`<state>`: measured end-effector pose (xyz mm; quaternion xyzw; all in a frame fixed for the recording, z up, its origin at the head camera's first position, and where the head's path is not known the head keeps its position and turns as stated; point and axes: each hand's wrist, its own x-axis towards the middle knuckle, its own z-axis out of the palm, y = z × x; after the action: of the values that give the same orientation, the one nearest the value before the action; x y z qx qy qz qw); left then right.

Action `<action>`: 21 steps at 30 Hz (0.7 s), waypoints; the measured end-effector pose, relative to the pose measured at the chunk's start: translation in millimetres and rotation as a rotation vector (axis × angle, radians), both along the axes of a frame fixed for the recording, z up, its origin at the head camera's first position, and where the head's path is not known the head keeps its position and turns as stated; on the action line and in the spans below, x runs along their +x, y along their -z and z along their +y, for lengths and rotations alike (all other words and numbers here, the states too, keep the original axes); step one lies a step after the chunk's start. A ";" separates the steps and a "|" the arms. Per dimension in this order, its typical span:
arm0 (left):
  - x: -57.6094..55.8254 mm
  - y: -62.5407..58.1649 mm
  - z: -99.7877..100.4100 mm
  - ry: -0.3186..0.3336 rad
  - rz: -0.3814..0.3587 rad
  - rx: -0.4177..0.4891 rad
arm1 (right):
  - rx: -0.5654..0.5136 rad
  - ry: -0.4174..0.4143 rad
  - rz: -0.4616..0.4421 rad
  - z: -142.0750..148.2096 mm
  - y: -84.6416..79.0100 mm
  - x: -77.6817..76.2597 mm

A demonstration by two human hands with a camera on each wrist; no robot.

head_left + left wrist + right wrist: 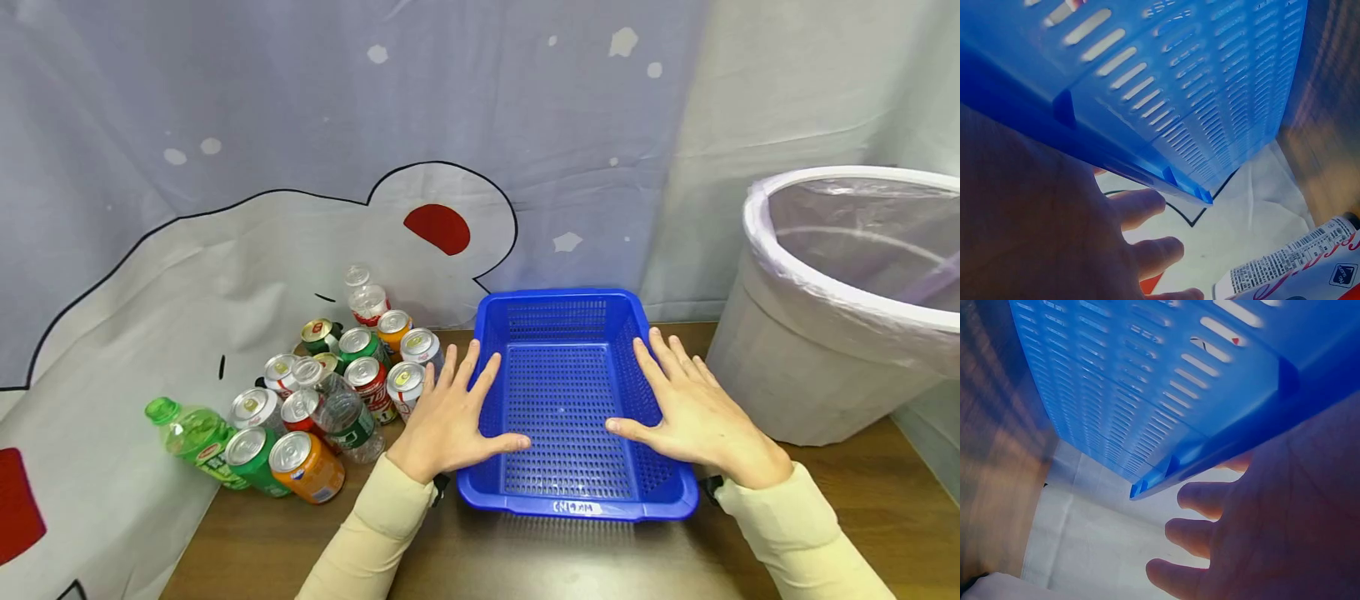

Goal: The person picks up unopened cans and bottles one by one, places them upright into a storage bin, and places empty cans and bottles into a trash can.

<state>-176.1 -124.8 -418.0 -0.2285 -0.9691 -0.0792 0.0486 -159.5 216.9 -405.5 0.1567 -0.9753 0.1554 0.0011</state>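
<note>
A blue perforated plastic basket (566, 507) stands on the wooden table between my two hands, with nothing inside it. My left hand (450, 421) is at its left rim, fingers straight and spread, thumb reaching over the inside. At the right rim, my right hand (693, 412) has its fingers spread the same way, thumb pointing inward. In the left wrist view the basket's side wall (1166, 106) rises right beside the palm. The right wrist view shows the opposite wall (1129, 394) close to that palm. Whether either palm touches the rim, I cannot tell.
Left of the basket several drink cans (307, 467) stand grouped with a clear plastic bottle (352, 425), another small bottle (367, 300) and a tilted green bottle (198, 437). A white bin (795, 358) with a plastic liner stands at the right. A patterned curtain (570, 167) hangs behind.
</note>
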 end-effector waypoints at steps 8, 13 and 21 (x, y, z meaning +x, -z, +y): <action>-0.3 -2.2 2.3 0.000 0.006 -0.010 | -0.008 0.004 -0.008 4.2 -0.6 -0.8; -0.5 -2.7 3.8 0.002 0.004 -0.012 | -0.009 0.009 -0.003 5.5 0.9 0.9; -3.1 -7.6 0.1 0.038 0.099 0.009 | -0.035 -0.012 0.061 7.5 -9.1 0.8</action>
<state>-179.1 -124.7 -410.4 -0.2502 -0.9606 -0.0732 0.0961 -158.6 224.4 -396.4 0.1674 -0.9710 0.1678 0.0327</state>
